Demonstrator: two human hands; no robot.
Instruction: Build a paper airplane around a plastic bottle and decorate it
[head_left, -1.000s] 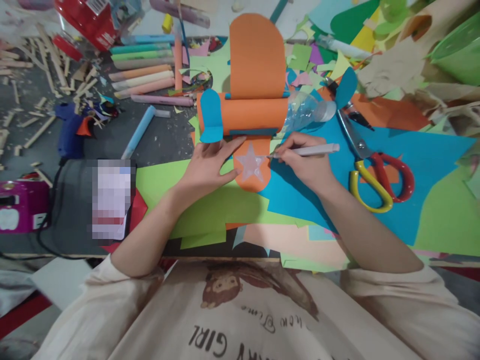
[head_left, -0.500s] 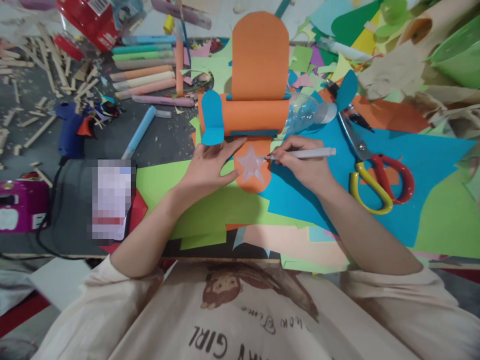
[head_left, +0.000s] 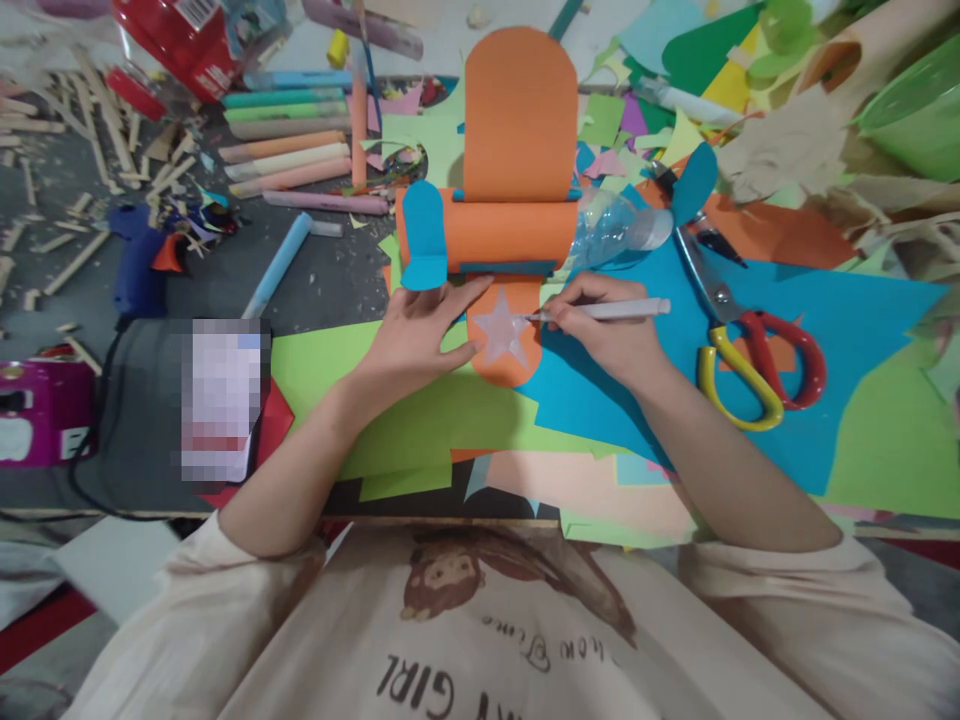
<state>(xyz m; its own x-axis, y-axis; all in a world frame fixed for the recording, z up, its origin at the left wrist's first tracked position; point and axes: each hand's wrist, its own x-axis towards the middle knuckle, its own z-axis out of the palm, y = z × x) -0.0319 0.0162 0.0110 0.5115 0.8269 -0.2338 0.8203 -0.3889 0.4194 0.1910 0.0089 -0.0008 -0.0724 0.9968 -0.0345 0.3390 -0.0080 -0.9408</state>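
Pen (head_left: 626,308) is pointing left at the pale star (head_left: 502,332), and the right hand (head_left: 611,320) is pinching it down near the tip. The star is lying on the small orange flap (head_left: 489,373), which is jutting from the near side of the wrapped bottle (head_left: 619,222). That's lying sideways on the bench (head_left: 330,275), cap end facing right. The left hand (head_left: 418,338) is spreading thumb and forefinger wide around the star's left side; other fingertips are hiding behind the blue tab (head_left: 425,235), so I can't tell how hard they're pressing.

What I'd be worrying about: the bottle's round, so if the left hand is slacking, it could be rolling and dragging the star under the nib. The tip is hovering or touching (can't tell) right by the star's edge, so one wobble could be inking the orange. Loose green paper (head_left: 420,420) could be sliding underneath too, and the scissors (head_left: 721,300) might be snagging the blue blade (head_left: 694,183).
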